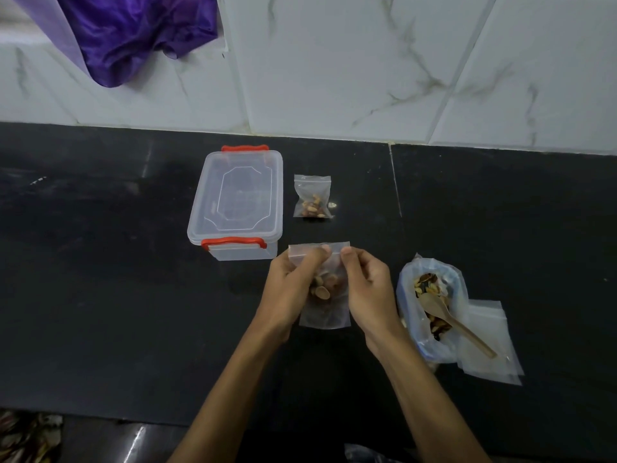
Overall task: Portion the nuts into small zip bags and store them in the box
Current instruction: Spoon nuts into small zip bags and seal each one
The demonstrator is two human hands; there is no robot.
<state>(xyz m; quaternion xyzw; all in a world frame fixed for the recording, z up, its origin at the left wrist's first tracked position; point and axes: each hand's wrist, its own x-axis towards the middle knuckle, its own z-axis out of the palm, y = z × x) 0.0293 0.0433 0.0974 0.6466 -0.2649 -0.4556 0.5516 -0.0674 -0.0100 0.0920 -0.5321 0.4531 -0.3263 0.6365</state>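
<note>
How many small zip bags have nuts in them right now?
2. One small clear zip bag of nuts lies on the black counter, right of the clear plastic box with red latches. The other is pinched at its top between both hands. The closed box looks empty.

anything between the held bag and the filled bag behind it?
Head view: only bare black counter separates the held bag from the filled bag; the box sits left.

Left hand and right hand side by side, fingertips pinching, forearms converging
</note>
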